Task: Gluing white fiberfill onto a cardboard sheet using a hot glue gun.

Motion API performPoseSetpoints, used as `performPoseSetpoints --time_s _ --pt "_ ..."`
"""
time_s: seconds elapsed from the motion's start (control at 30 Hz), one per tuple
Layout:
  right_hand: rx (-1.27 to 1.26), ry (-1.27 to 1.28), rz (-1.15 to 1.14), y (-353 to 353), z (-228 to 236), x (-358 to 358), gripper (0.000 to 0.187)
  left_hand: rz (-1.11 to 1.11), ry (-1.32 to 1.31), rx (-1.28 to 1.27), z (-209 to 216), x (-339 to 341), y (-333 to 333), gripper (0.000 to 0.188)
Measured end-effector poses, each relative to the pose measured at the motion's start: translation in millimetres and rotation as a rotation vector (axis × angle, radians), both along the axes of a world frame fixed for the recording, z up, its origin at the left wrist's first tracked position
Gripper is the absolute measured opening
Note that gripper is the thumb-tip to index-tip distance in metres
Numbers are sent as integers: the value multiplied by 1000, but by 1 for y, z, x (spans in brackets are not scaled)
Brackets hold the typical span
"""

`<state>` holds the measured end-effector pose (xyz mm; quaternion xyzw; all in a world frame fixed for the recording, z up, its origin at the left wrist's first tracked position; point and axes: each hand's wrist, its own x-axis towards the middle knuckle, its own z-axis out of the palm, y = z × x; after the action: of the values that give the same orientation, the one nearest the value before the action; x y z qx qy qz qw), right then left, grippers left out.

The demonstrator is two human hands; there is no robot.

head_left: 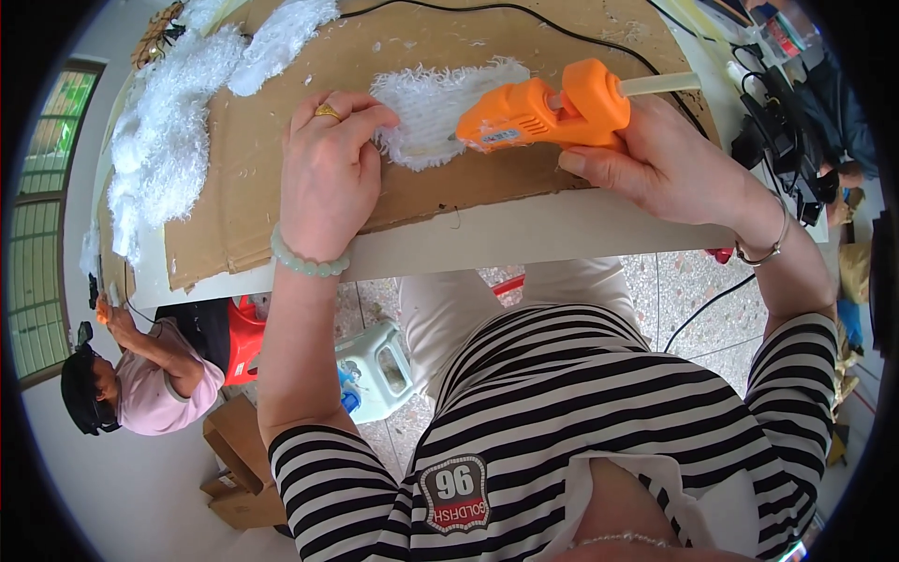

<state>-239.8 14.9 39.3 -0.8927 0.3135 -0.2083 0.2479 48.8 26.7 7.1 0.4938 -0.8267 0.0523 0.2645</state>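
My right hand [646, 155] is wrapped around an orange hot glue gun [534, 108]. A pale glue stick [660, 84] sticks out of its back end. The gun points left, its nozzle end low over a white fringed piece of fabric [421, 98] that lies flat on brown cardboard [253, 178]. At that piece's left edge, my left hand [332, 159] is closed, with curled fingers and the thumb side pinching the edge. The fingertips are partly hidden. Whether the nozzle touches the fabric cannot be seen.
A heap of white fluffy material [169, 140] lies on the left of the table. A black cable [524, 11] runs across the cardboard's far side. Black equipment with wires [782, 140] stands at the right. Another person [159, 375] works at the left, near a red stool [245, 342].
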Motion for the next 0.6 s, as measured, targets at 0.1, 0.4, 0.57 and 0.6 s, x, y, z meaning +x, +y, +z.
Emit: performPoseSetpoints --time_s 0.1,0.4,0.57,0.6 --pt "91 197 -73 9 12 -1 31 5 2 -17 -1 1 1 27" --pt "72 140 -84 7 14 -2 27 -2 28 -53 -4 2 0 25" --pt "138 75 -115 4 10 -4 29 -2 31 -67 -6 1 0 26" --pt "163 76 -119 4 9 -5 30 -2 32 -61 -5 1 0 26"
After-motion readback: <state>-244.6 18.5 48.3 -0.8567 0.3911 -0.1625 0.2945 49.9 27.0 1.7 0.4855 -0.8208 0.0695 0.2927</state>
